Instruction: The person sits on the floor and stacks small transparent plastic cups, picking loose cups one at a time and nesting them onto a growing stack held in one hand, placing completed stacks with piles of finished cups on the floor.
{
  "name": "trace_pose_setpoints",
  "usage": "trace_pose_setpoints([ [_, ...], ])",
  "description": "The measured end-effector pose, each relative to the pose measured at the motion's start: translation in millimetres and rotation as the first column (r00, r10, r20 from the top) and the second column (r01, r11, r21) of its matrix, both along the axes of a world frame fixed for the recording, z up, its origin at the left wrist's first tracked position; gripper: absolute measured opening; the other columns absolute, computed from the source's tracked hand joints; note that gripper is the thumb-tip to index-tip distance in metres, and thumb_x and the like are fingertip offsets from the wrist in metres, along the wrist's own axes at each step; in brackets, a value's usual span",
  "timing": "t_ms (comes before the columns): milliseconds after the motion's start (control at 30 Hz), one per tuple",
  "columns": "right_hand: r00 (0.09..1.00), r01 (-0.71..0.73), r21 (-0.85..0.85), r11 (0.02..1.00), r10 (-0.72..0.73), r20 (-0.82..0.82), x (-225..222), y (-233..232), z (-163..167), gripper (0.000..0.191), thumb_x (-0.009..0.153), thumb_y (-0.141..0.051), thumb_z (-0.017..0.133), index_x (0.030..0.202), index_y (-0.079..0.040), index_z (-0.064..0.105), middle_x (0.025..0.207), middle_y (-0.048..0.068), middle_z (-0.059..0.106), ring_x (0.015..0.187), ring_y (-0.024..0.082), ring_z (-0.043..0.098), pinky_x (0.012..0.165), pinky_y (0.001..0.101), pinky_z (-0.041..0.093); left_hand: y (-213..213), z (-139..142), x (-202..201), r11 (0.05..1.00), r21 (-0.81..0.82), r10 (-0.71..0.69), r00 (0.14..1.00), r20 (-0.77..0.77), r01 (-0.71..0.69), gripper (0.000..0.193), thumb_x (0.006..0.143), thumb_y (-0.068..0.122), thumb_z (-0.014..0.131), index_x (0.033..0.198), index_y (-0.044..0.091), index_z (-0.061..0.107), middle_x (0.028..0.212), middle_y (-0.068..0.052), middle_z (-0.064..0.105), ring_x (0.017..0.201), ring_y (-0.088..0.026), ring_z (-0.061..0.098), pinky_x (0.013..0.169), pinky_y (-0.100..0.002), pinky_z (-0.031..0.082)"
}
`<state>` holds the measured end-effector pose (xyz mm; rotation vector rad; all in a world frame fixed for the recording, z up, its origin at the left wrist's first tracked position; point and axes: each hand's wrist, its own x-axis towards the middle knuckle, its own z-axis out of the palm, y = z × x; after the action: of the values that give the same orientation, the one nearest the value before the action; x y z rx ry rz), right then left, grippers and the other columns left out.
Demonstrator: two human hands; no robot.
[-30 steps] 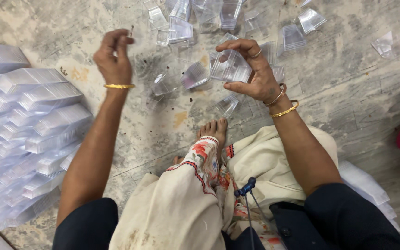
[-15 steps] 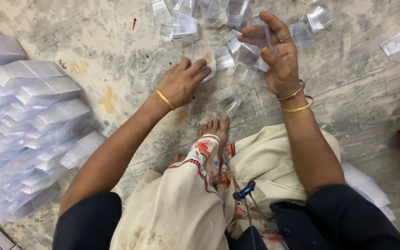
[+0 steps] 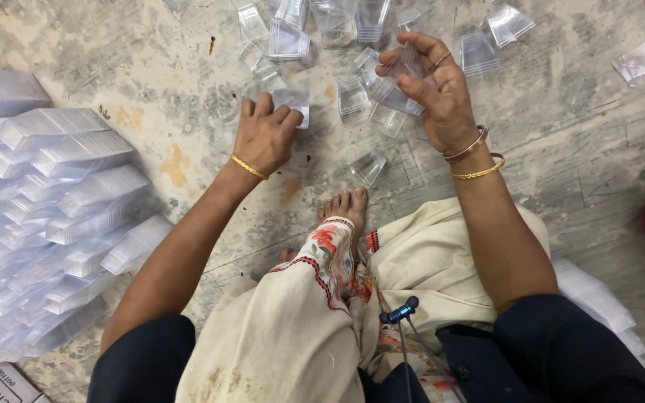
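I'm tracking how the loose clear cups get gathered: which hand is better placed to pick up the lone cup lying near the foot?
Probably the left hand: it is low over the floor, holding only one clear cup, near the lone cup. The right hand is raised, gripping a nested stack.

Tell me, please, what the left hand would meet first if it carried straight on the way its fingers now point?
The left hand already grips a clear cup; straight on, it would likely reach the loose cups on the floor.

A: Which items are handled?
B: A small clear plastic cup (image 3: 293,101), lying on the floor under the left hand (image 3: 265,134); a nested stack of clear cups (image 3: 391,86), tilted, held off the floor by the right hand (image 3: 434,97).
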<state>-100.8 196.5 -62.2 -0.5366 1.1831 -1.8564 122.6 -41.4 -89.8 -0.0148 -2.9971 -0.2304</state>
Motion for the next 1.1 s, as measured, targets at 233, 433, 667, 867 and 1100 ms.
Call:
trace_pose_setpoints([
  [233, 0.982, -0.127, 0.122, 0.984, 0.142, -0.125, 12.9, -3.4, 6.8, 0.059, 0.094, -0.014, 0.078, 0.146, -0.007, 0.050, 0.139, 0.007, 0.061, 0.131, 0.018, 0.058, 0.110, 0.0372, 0.053, 20.1, 18.9, -15.3, 0.122, 0.975, 0.400, 0.908, 0.124, -0.187, 0.012, 0.106, 0.007, 0.065, 0.117, 0.003, 0.067, 0.108, -0.007, 0.076, 0.090, -0.010, 0.064, 0.082, -0.026, 0.051],
  [433, 0.974, -0.181, 0.075, 0.981, 0.167, 0.156, 31.9, -11.8, 1.3, 0.063, 0.091, -0.008, 0.080, 0.147, -0.003, 0.051, 0.136, 0.005, 0.059, 0.126, 0.017, 0.058, 0.107, 0.0323, 0.054, 62.4, 46.8, -27.5, -0.134, 0.960, 0.395, 0.876, 0.278, -0.244, 0.022, 0.103, 0.011, 0.064, 0.122, 0.000, 0.063, 0.108, -0.009, 0.077, 0.081, -0.007, 0.059, 0.072, -0.024, 0.047],
  [667, 0.908, -0.282, 0.033, 0.959, 0.255, 0.332, 33.7, -13.2, -6.7, 0.069, 0.090, -0.007, 0.078, 0.149, 0.000, 0.043, 0.138, 0.008, 0.057, 0.128, 0.016, 0.057, 0.112, 0.0306, 0.048, 69.3, 70.0, -28.8, 0.566, 0.787, 0.354, 0.934, 0.038, -0.247, 0.027, 0.097, 0.014, 0.073, 0.122, 0.003, 0.070, 0.098, -0.008, 0.073, 0.085, -0.022, 0.063, 0.080, -0.032, 0.051],
  [867, 0.876, -0.311, -0.029, 0.950, 0.299, 0.379, 32.8, -11.2, -4.7, 0.069, 0.090, -0.008, 0.079, 0.148, 0.000, 0.042, 0.139, 0.011, 0.058, 0.129, 0.017, 0.058, 0.114, 0.0306, 0.048, 70.3, 79.3, -30.6, 0.624, 0.755, 0.290, 0.957, 0.018, -0.203, 0.020, 0.095, 0.010, 0.074, 0.115, 0.004, 0.073, 0.100, -0.009, 0.075, 0.089, -0.025, 0.072, 0.085, -0.038, 0.051],
  [1100, 0.875, -0.300, 0.035, 0.953, 0.260, 0.407, 31.8, -10.1, -8.6, 0.064, 0.088, -0.007, 0.079, 0.142, 0.000, 0.047, 0.128, 0.008, 0.059, 0.118, 0.016, 0.061, 0.104, 0.0300, 0.053, 64.5, 76.4, -29.2, -0.012, 0.968, 0.363, 0.901, 0.237, -0.250, 0.019, 0.102, 0.000, 0.060, 0.120, -0.002, 0.064, 0.110, -0.008, 0.075, 0.100, -0.016, 0.076, 0.089, -0.028, 0.062],
])
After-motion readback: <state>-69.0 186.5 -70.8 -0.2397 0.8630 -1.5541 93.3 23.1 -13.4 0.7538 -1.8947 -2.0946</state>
